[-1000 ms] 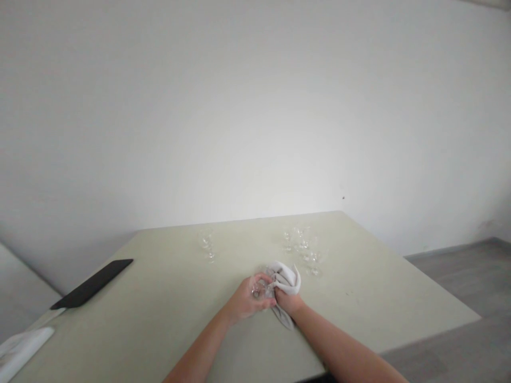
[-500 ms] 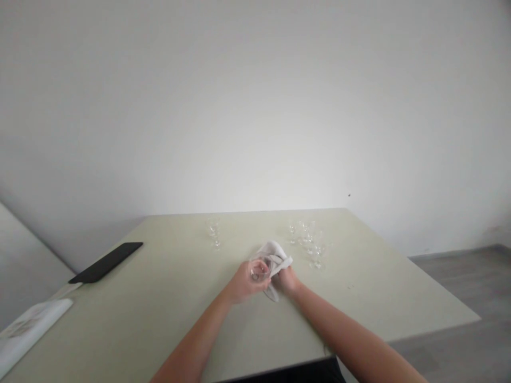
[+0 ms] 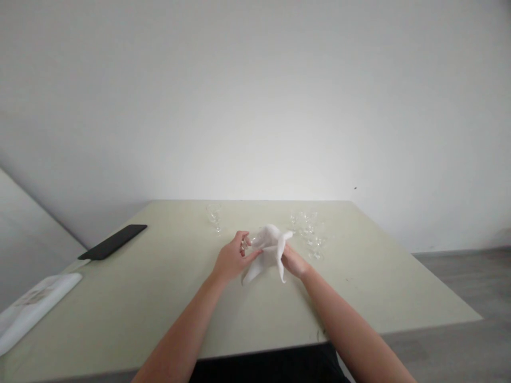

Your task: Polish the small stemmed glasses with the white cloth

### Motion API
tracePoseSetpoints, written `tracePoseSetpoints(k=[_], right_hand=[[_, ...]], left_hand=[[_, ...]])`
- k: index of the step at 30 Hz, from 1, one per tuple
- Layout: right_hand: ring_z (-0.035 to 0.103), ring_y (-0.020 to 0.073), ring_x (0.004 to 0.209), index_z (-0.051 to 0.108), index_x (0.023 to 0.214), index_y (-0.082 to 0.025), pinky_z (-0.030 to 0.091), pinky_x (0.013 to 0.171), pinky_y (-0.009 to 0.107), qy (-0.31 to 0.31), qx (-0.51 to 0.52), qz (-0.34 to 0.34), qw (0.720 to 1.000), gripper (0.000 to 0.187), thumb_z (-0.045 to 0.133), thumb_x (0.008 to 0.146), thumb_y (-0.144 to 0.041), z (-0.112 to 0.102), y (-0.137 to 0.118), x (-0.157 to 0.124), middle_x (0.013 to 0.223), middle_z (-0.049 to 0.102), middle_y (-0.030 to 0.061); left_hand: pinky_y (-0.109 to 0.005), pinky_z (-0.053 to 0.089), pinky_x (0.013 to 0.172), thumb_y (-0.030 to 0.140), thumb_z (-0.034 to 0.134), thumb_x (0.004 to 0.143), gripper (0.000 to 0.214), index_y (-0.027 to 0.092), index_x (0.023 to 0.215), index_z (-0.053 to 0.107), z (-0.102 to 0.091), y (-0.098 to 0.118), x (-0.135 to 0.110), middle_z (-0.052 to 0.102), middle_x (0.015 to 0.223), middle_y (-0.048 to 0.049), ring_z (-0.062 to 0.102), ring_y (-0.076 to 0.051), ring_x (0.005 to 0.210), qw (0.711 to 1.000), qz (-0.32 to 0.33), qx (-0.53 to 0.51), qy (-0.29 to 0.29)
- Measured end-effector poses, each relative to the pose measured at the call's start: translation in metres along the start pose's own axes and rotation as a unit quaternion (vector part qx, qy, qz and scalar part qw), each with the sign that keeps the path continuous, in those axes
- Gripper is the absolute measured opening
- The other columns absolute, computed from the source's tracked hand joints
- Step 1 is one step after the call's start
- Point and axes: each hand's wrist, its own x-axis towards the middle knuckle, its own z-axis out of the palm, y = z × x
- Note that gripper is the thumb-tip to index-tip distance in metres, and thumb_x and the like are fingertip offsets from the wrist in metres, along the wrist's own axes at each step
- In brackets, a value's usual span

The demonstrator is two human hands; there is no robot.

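Note:
Over the middle of the table, my left hand [image 3: 233, 256] is closed around a small clear stemmed glass [image 3: 252, 242], which lies tilted on its side. My right hand [image 3: 293, 260] grips a white cloth [image 3: 268, 247] that wraps the right part of that glass; the fingers are mostly hidden by the folds. One corner of the cloth hangs down below my hands. Behind and to the right stand several clear stemmed glasses [image 3: 306, 223] in a group. Farther left, a clear glass [image 3: 214, 215] stands apart, perhaps with another right by it; I cannot tell.
On the left of the pale green table [image 3: 159, 298] lie a flat black object [image 3: 114, 242] and a white plastic-looking packet [image 3: 38, 303]. A white wall [image 3: 255, 106] rises behind the table's far edge. Grey floor [image 3: 451, 266] shows at the right.
The glass has turned, and its bowl now sits against the cloth. My left hand has shifted slightly left and up; the cloth has spread over the glass. The view has tilted a little.

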Motion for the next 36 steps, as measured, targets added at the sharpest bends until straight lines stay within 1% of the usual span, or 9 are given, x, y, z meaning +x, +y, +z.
tracePoseSetpoints(k=[4, 9, 14, 18, 23, 26, 29, 31, 36], right_hand=[[0.06, 0.0231, 0.091, 0.06, 0.107, -0.017, 0.049, 0.079, 0.033, 0.001, -0.117, -0.01, 0.993, 0.054, 0.072, 0.073, -0.058, 0.011, 0.009, 0.002, 0.097, 0.064, 0.0062], [0.059, 0.0202, 0.082, 0.063, 0.091, -0.016, 0.047, 0.074, 0.03, 0.145, -0.223, -0.073, 0.961, 0.034, 0.066, 0.08, -0.047, 0.025, 0.017, 0.01, 0.086, 0.065, 0.0046], [0.06, 0.0194, 0.076, 0.063, 0.09, -0.015, 0.047, 0.068, 0.029, 0.174, -0.162, 0.021, 0.971, 0.04, 0.055, 0.086, -0.054, 0.021, 0.018, 0.013, 0.082, 0.065, 0.0052], [0.06, 0.0194, 0.076, 0.063, 0.095, -0.017, 0.048, 0.067, 0.03, 0.061, -0.23, 0.039, 0.971, 0.037, 0.063, 0.081, -0.051, 0.015, 0.006, 0.005, 0.084, 0.065, 0.0041], [0.057, 0.0225, 0.102, 0.065, 0.1, -0.022, 0.045, 0.091, 0.034, -0.062, -0.456, -0.132, 0.878, 0.036, 0.079, 0.068, -0.031, 0.019, -0.004, -0.004, 0.108, 0.059, 0.0054], [0.058, 0.0233, 0.1, 0.063, 0.104, -0.021, 0.046, 0.09, 0.035, 0.016, -0.412, -0.099, 0.906, 0.038, 0.075, 0.073, -0.039, 0.031, 0.003, -0.001, 0.106, 0.059, 0.0068], [0.062, 0.0234, 0.089, 0.061, 0.104, -0.014, 0.05, 0.081, 0.035, 0.13, -0.205, 0.041, 0.969, 0.046, 0.052, 0.088, -0.055, 0.041, 0.012, 0.004, 0.092, 0.065, 0.0086], [0.062, 0.023, 0.087, 0.061, 0.102, -0.012, 0.051, 0.076, 0.034, 0.13, -0.123, 0.094, 0.979, 0.05, 0.043, 0.091, -0.058, 0.039, 0.013, 0.005, 0.09, 0.067, 0.0087], [0.058, 0.0236, 0.099, 0.062, 0.108, -0.019, 0.046, 0.09, 0.036, 0.022, -0.358, -0.084, 0.93, 0.042, 0.073, 0.075, -0.043, 0.025, 0.003, -0.002, 0.105, 0.062, 0.0077]], left_hand=[[-0.03, 0.047, 0.076, 0.027, 0.063, 0.076, 0.05, 0.024, 0.124, 0.047, 0.002, -0.002, -0.002, 0.065, 0.106, -0.003, 0.061, -0.016, 0.078, 0.974, 0.09, 0.204, -0.045], [-0.038, 0.045, 0.091, 0.012, 0.051, 0.08, 0.05, 0.016, 0.131, 0.047, 0.02, 0.001, 0.0, 0.063, 0.112, -0.012, 0.058, -0.025, 0.104, 0.919, 0.179, 0.347, -0.055], [-0.039, 0.045, 0.088, 0.013, 0.039, 0.091, 0.034, 0.014, 0.122, 0.052, 0.029, 0.01, 0.0, 0.064, 0.105, -0.0134, 0.059, -0.026, 0.099, 0.883, 0.165, 0.438, -0.047], [-0.032, 0.046, 0.071, 0.016, 0.039, 0.092, 0.026, 0.019, 0.111, 0.056, 0.023, 0.006, 0.0, 0.068, 0.094, -0.0096, 0.065, -0.023, 0.082, 0.883, 0.076, 0.447, -0.117], [-0.031, 0.043, 0.065, 0.028, 0.048, 0.089, 0.023, 0.022, 0.11, 0.057, 0.008, 0.0, 0.004, 0.071, 0.091, -0.0073, 0.067, -0.024, 0.078, 0.891, 0.021, 0.418, -0.178], [-0.035, 0.044, 0.074, 0.027, 0.043, 0.092, 0.021, 0.019, 0.103, 0.059, 0.005, 0.006, 0.003, 0.07, 0.091, -0.0097, 0.065, -0.025, 0.084, 0.888, 0.046, 0.445, -0.106], [-0.039, 0.042, 0.085, 0.021, 0.038, 0.094, 0.021, 0.017, 0.097, 0.059, 0.009, 0.013, 0.0, 0.068, 0.09, -0.0114, 0.063, -0.026, 0.092, 0.881, 0.121, 0.456, -0.03], [-0.039, 0.042, 0.086, 0.017, 0.039, 0.093, 0.021, 0.017, 0.098, 0.059, 0.014, 0.012, -0.001, 0.068, 0.092, -0.0117, 0.062, -0.025, 0.091, 0.882, 0.145, 0.447, -0.027], [-0.035, 0.045, 0.079, 0.019, 0.049, 0.088, 0.017, 0.016, 0.1, 0.061, 0.025, -0.009, 0.003, 0.069, 0.083, -0.0092, 0.065, -0.023, 0.082, 0.921, 0.058, 0.374, -0.089]])
